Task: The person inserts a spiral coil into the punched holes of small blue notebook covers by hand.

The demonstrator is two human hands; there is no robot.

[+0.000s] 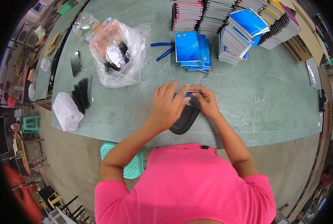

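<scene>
- The left hand (168, 102) lies over a small blue notebook (187, 95), its fingers stretched out and slightly spread; whether its thumb grips anything, I cannot tell.
- The right hand (206, 100) pinches the notebook's right end between thumb and bent fingers, close to a wire coil (193, 90) along the far edge.
- The notebook is between the two hands, near the front of the green table (271, 108), mostly hidden by the fingers.
- Just below the hands, a dark pad (184, 122) with a rounded end lies at the table's front edge.
- Beyond the hands is a pile of blue notebooks (187, 46), with blue-handled pliers (165, 50) just left of it.
- Taller stacks of bound books (216, 16) stand at the back, near a cardboard box (299, 48) on the right.
- On the left are a clear plastic bag (133, 69) holding crumpled paper and black coils, a phone (76, 63), a bunch of loose black coils (82, 95) and a white paper bundle (67, 112).
- A green stool (134, 166) stands below the table's edge.
</scene>
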